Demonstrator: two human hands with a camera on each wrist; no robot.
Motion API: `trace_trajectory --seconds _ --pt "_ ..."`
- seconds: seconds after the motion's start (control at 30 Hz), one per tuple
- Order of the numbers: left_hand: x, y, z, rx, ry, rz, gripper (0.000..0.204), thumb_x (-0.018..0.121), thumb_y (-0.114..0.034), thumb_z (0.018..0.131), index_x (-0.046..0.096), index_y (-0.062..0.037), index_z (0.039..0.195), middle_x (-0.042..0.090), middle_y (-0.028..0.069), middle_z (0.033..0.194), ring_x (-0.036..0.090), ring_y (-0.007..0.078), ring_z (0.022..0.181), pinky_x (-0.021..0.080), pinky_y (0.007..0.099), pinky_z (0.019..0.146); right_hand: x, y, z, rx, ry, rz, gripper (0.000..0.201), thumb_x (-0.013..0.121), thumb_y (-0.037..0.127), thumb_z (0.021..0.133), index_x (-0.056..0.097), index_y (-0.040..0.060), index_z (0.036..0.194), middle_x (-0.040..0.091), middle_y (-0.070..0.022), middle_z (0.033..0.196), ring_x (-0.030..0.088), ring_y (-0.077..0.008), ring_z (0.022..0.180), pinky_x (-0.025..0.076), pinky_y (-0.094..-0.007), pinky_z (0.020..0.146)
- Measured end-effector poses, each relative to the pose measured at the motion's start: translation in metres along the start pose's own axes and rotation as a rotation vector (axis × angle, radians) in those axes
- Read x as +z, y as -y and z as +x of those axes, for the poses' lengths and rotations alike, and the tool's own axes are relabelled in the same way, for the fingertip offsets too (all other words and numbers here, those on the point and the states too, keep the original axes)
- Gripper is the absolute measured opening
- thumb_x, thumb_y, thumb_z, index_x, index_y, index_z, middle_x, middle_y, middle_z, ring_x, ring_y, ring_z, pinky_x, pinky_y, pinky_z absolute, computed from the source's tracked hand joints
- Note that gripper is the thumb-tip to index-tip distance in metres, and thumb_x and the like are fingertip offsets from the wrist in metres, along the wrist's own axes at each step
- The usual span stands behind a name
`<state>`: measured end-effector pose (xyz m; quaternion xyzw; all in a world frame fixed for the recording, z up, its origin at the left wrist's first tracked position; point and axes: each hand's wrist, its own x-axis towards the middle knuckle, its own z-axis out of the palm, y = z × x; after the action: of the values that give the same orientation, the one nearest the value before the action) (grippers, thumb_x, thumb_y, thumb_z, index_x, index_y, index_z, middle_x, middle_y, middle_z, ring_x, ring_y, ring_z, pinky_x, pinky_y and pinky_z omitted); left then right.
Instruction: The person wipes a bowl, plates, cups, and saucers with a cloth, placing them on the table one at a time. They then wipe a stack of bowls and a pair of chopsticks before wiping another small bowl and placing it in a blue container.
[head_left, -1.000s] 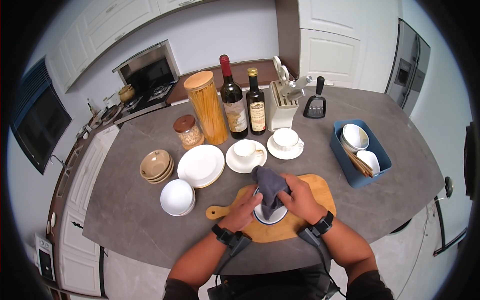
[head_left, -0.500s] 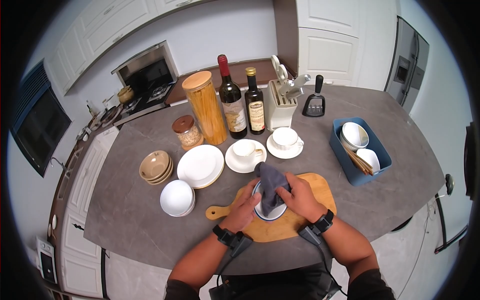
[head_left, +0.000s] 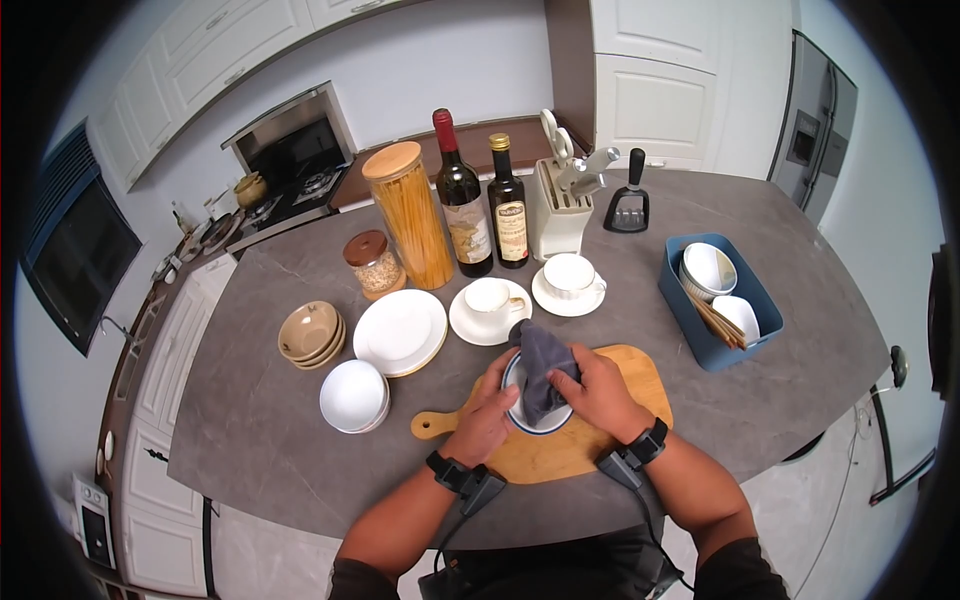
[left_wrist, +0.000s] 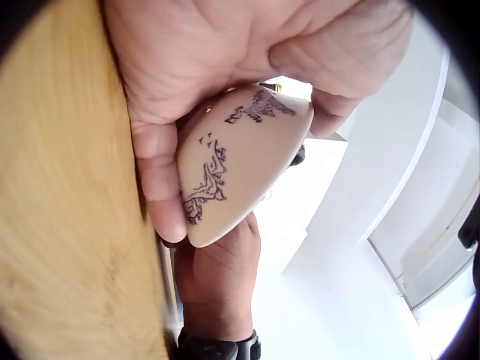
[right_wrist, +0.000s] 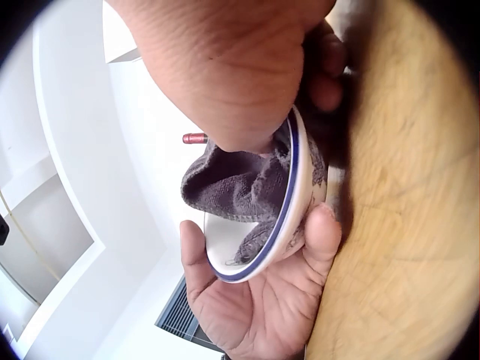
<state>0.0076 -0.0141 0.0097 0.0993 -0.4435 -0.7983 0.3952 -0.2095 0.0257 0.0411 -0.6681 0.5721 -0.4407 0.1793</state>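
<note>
A white bowl with a blue rim (head_left: 541, 431) is tilted in both hands, close over the wooden cutting board (head_left: 530, 466). My left hand (head_left: 484, 418) grips its left side, thumb at the rim and fingers round the outside. Dark drawings of landscape show on the bowl's outer wall (left_wrist: 232, 169) in the left wrist view. With my right hand (head_left: 608, 400) I hold a dark grey cloth (head_left: 543, 362) pressed into the bowl. Part of that cloth (right_wrist: 240, 184) bunches over the inside in the right wrist view; some right fingers are hidden behind the bowl.
Stacked bowls (head_left: 354, 397), white plates (head_left: 400, 332) and two cups on saucers (head_left: 490, 315) surround the board's far and left sides. Behind stand a pasta jar (head_left: 410, 220), bottles (head_left: 466, 215) and a knife block (head_left: 560, 225). A blue bin (head_left: 690, 320) with dishes is at right.
The bowl has shifted slightly away from the body, and more of its left rim shows. My left fingers have moved along its side. The cloth stays in my right hand at the bowl.
</note>
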Motion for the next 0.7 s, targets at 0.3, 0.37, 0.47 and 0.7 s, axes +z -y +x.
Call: trace_trajectory --seconds 0.3,0.37,0.47,0.7 --pt "-0.013 0.005 0.001 -0.102 -0.008 0.052 0.061 0.053 -0.030 0.114 0.028 -0.0073 0.165 0.055 0.0082 0.150 0.060 0.0177 0.134 0.055 0.0359 0.107 0.002 -0.003 0.000 -0.215 -0.030 0.059 0.038 0.078 0.013 0.092 0.068 0.0030 0.127 0.075 -0.0225 0.102 0.074 -0.0418 0.093 0.059 -0.0437 0.081" --pt "-0.013 0.002 0.001 -0.127 -0.013 0.058 0.060 0.053 -0.032 0.115 0.029 -0.0069 0.164 0.057 0.0085 0.147 0.062 0.0173 0.131 0.059 0.0354 0.102 0.002 0.001 0.000 -0.200 -0.027 0.080 0.037 0.078 0.013 0.093 0.068 0.0031 0.127 0.075 -0.0224 0.101 0.074 -0.0419 0.093 0.059 -0.0440 0.080" --pt "-0.007 -0.002 0.001 -0.128 0.001 0.056 0.063 0.052 -0.034 0.114 0.027 -0.0069 0.165 0.054 0.0105 0.149 0.063 0.0176 0.131 0.061 0.0357 0.097 0.001 0.004 -0.001 -0.130 -0.013 0.080 0.034 0.077 0.014 0.094 0.069 0.0034 0.125 0.075 -0.0224 0.100 0.074 -0.0418 0.092 0.059 -0.0441 0.080" --pt "-0.005 0.006 0.001 0.030 -0.005 0.080 0.071 0.061 -0.027 0.111 0.023 -0.0078 0.168 0.043 0.0090 0.161 0.046 0.0208 0.148 0.040 0.0398 0.123 -0.002 0.000 0.001 0.036 0.046 0.089 0.032 0.077 0.017 0.097 0.069 0.0032 0.125 0.075 -0.0230 0.099 0.075 -0.0396 0.090 0.058 -0.0425 0.078"
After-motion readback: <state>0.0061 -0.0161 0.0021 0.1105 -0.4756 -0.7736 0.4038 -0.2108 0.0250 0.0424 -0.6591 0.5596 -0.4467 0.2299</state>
